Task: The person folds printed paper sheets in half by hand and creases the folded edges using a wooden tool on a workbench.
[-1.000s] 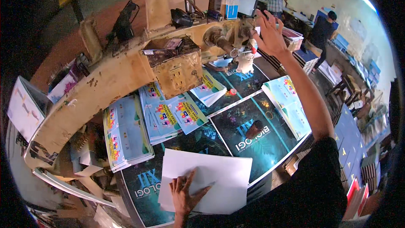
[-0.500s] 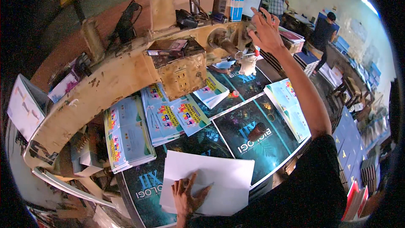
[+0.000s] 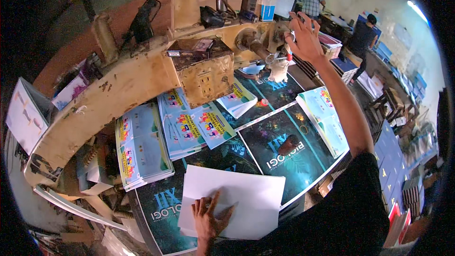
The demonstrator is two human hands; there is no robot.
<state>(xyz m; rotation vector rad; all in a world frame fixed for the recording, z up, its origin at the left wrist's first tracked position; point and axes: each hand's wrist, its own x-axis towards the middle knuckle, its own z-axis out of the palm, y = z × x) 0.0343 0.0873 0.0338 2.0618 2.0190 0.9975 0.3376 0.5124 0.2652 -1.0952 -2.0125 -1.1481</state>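
Note:
My left hand (image 3: 207, 220) lies palm down on a stack of blank white sheets (image 3: 251, 204) at the near middle, its fingers spread and pressing on the paper. Raised at the far right, my right hand (image 3: 306, 40) has its fingers apart and nothing visible in it. It is beside the beige machine's round metal fitting (image 3: 256, 42) and a white cloth bundle with a red top (image 3: 278, 70). The white sheets rest on dark printed cover sheets (image 3: 270, 147) spread over the table. A brown lump (image 3: 287, 146) sits on these covers.
Light-blue printed covers lie in a left stack (image 3: 144, 147), a middle pile (image 3: 189, 125) and a right stack (image 3: 322, 118). The machine's curved beige arm (image 3: 109, 97) arches over the left, carrying a boxy block (image 3: 204, 73). Two people (image 3: 362, 40) stand farther back.
My right hand has shifted slightly right and down beside the machine, its fingers still apart. My left hand stays on the white sheets. The view has tilted a little.

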